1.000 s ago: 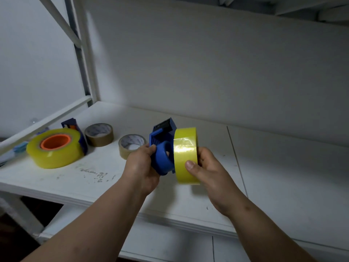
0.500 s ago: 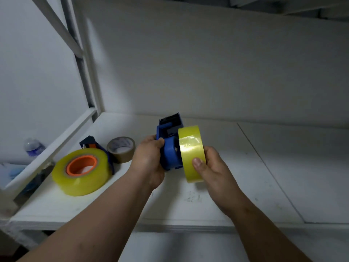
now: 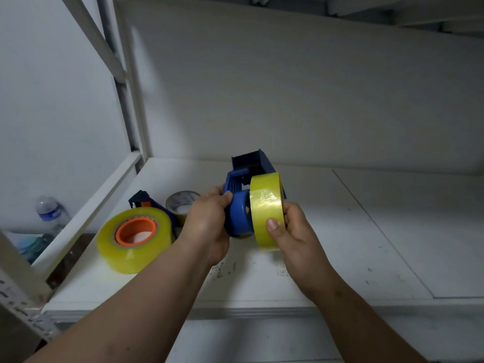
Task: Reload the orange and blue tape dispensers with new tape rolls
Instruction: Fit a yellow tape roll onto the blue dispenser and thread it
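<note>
Blue dispenser (image 3: 239, 205), yellow roll (image 3: 265, 209) part-seated on hub.
Left hand (image 3: 207, 226) grasps dispenser; right hand (image 3: 293, 231) grasps roll, above the shelf (image 3: 340, 244) front edge.

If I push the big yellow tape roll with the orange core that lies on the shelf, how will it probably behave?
The big yellow tape roll lies flat on the white shelf, so it would probably slide, not roll. It is thickly wound and looks rather heavy for its size. Its glossy side may feel slippery, but it seems stiff and unlikely to break.
</note>
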